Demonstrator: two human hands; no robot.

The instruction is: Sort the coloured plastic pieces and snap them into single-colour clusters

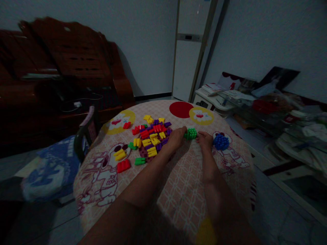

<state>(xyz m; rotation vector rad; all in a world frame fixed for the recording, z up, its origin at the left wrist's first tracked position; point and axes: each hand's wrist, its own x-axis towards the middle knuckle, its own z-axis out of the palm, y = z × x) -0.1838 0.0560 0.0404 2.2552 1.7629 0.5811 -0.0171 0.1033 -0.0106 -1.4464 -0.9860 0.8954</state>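
A cluster of green building blocks (191,133) sits between my hands over the right half of the round table. My left hand (178,136) grips its left side, fingers closed. At its right side the fingertips of my right hand (205,139) are pinched together on it; whether they also hold a separate loose block is too small to tell. A knobbly cluster of blue blocks (221,142) lies just right of my right hand. Left of my left hand is a pile of loose blocks, among them red blocks (159,128), yellow blocks (152,151) and purple blocks (167,124).
The pile rests partly on a dark red, perforated piece (143,153). A patterned cloth (178,190) covers the table. A chair (81,143) stands at the left, a wooden bench (74,61) behind. Along the right wall, a cluttered low cabinet (217,102) stands.
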